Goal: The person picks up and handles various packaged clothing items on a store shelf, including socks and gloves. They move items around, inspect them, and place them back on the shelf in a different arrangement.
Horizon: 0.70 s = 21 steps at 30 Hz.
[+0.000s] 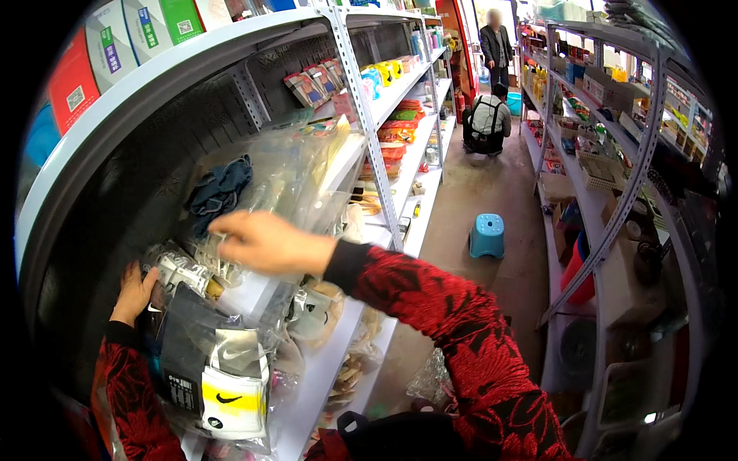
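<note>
My left hand (134,294) is open at the left of the shelf, fingers spread against the side of some clear-wrapped packages (183,269). Close by lies a plastic bag of white and yellow socks (235,392), with a dark pack (183,326) beside it. Over the shelf reaches my right hand (265,242), blurred by motion, its fingers bent downward above crinkled clear plastic; whether they grip anything cannot be made out. Just beyond it is a crumpled dark blue cloth item (221,187), with large clear bags (288,165) to its right.
A perforated metal upright (361,115) stands right of my reach. Boxes (127,34) line the shelf above. A blue stool (487,236) is in the aisle, with a crouching person (488,123) and a standing person (496,50) farther off. Another loaded rack (600,261) flanks the right.
</note>
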{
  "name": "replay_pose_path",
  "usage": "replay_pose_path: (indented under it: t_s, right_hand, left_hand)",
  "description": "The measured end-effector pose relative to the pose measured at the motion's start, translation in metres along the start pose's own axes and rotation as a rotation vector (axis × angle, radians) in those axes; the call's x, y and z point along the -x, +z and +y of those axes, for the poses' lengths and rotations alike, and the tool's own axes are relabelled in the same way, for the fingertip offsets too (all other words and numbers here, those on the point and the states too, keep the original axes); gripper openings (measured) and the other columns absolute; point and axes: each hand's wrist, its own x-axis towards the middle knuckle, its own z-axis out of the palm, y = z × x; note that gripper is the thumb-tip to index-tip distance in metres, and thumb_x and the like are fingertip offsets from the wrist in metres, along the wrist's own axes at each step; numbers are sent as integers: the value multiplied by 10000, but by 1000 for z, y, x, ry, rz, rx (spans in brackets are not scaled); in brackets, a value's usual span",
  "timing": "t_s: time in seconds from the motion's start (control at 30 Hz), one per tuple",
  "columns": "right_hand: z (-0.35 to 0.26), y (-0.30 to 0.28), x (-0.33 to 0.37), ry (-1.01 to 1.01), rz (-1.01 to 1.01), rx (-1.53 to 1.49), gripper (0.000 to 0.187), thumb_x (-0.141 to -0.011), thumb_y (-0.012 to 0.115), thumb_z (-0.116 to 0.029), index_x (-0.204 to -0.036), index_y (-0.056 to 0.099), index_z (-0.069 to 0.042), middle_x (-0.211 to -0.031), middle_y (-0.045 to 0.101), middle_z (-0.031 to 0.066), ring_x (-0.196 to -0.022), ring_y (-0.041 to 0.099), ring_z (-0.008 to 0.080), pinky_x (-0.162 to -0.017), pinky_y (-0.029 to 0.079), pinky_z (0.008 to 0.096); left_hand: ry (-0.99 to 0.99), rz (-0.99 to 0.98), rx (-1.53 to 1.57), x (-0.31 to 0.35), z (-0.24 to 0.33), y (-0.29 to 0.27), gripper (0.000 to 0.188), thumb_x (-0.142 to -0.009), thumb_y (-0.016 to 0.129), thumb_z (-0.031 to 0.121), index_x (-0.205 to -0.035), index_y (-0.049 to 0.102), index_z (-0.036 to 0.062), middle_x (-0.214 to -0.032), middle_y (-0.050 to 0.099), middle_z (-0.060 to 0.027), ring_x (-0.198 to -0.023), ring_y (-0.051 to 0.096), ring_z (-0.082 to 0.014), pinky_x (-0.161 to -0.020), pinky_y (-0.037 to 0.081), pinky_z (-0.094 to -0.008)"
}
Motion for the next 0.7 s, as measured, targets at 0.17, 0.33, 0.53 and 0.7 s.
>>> replay_pose_path:
  t_s: [0.17, 0.33, 0.53, 0.7]
  right_hand:
    - [-9, 65, -3, 215, -209, -12, 486, -831, 536, -348, -1138, 519, 28, -1076, 543, 261, -999, 535, 385, -853, 436, 417]
    - [-10, 85, 2, 170, -226, 25, 504, -836, 523, -367, -1132, 518, 42, -1058, 531, 268, -947, 543, 407, -832, 444, 415]
    - [-15, 82, 1, 264, -263, -102, 641, -818, 510, -487, -1114, 506, 82, -1002, 574, 290, -909, 566, 425, -813, 452, 420]
    - [-25, 80, 2, 346, -334, -151, 796, -797, 495, -574, -1159, 415, 131, -988, 561, 334, -938, 570, 418, -824, 453, 398]
  left_hand:
    - [-70, 17, -17, 2, 27, -7, 747, -847, 389, 584, -1336, 332, 22, -1392, 244, -271, -1298, 214, -410, -1050, 218, -457]
    - [-59, 28, 22, -5, 15, 3, 737, -847, 382, 587, -1328, 347, 30, -1388, 253, -268, -1287, 229, -415, -1039, 232, -468]
    - [-51, 21, 45, 2, 19, -7, 745, -851, 378, 576, -1315, 352, -6, -1367, 278, -291, -1276, 253, -418, -1048, 228, -432]
    - [-53, 38, 60, 1, 13, 0, 750, -853, 377, 573, -1311, 352, -20, -1358, 291, -296, -1274, 258, -418, -1052, 226, -415]
